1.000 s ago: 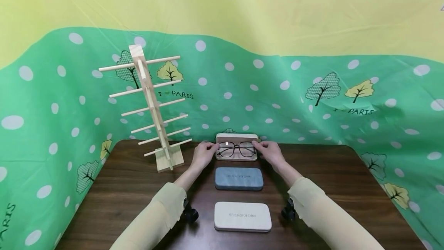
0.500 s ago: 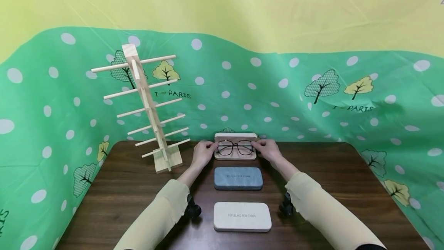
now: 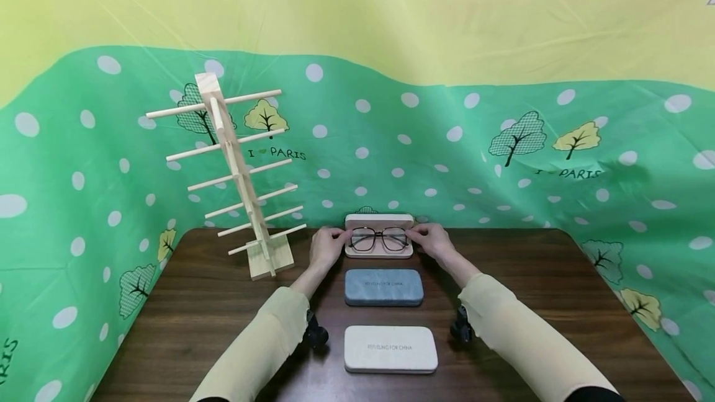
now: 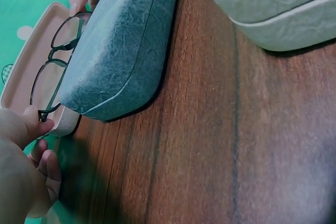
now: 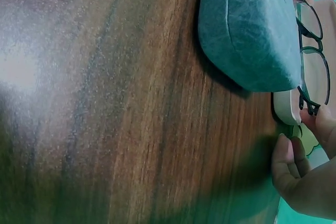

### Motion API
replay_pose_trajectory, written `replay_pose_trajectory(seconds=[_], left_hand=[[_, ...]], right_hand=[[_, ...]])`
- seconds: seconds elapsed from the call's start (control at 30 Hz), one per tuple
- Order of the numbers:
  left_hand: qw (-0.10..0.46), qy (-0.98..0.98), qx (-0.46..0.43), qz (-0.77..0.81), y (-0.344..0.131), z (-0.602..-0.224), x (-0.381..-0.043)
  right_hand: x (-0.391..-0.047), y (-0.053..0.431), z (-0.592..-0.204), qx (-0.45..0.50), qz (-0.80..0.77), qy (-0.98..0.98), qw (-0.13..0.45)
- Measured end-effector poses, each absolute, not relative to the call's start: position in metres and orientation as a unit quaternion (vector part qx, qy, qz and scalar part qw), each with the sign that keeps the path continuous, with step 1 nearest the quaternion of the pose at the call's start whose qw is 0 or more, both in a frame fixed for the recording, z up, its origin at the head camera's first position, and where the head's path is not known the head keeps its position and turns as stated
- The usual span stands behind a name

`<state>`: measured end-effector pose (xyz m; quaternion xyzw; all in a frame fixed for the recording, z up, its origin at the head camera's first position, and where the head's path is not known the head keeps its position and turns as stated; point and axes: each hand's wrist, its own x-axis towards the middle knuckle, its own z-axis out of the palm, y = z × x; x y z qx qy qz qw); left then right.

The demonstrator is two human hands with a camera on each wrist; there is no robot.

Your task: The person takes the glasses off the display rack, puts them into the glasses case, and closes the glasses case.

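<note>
Dark-framed eyeglasses (image 3: 379,234) are held front-on over an open glasses case (image 3: 380,219) with a pale pink lining, at the table's back edge. My left hand (image 3: 326,247) pinches the left end of the frame near the hinge. At the opposite end, my right hand (image 3: 436,242) pinches the frame between thumb and finger. Both wrist views show the temples folded behind the lenses; whether the glasses touch the case's bottom is unclear. A closed blue glasses case (image 3: 383,287) lies just in front, partly hiding the open case in the left wrist view.
Nearest me lies a closed white glasses case (image 3: 390,349) with printed lettering. A wooden rack (image 3: 239,174) with several pairs of horizontal pegs stands at the back left of the dark wooden table (image 3: 530,303). Behind the table hangs a green and yellow cloth (image 3: 436,141).
The head view has shifted slightly. The glasses tilted up a little early on, then stayed nearly still, and both hands keep their hold on the frame.
</note>
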<state>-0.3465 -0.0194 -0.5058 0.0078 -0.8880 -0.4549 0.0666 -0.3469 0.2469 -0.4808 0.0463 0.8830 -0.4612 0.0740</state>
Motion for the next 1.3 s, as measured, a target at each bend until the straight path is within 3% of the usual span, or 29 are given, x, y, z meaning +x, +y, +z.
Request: replay_pose_trajectory(seconds=[0.63,0.97,1.07,1.3], left_hand=[[0.065,-0.884,0.054,-0.459,-0.015,-0.502,-0.344],[0.078,-0.879,0.025,-0.470,-0.025,-0.501,-0.343],[0.054,-0.882,0.007,-0.468,-0.029,-0.495,-0.343],[-0.056,-0.880,0.016,-0.471,-0.039,-0.476,-0.343]], right_hand=[[-0.349,0.248,-0.481,0.042,-0.442,0.894,0.066],[-0.348,0.257,-0.474,0.021,-0.468,0.875,0.121],[-0.348,0.262,-0.468,0.014,-0.458,0.877,0.146],[-0.351,0.268,-0.455,0.023,-0.438,0.875,0.205]])
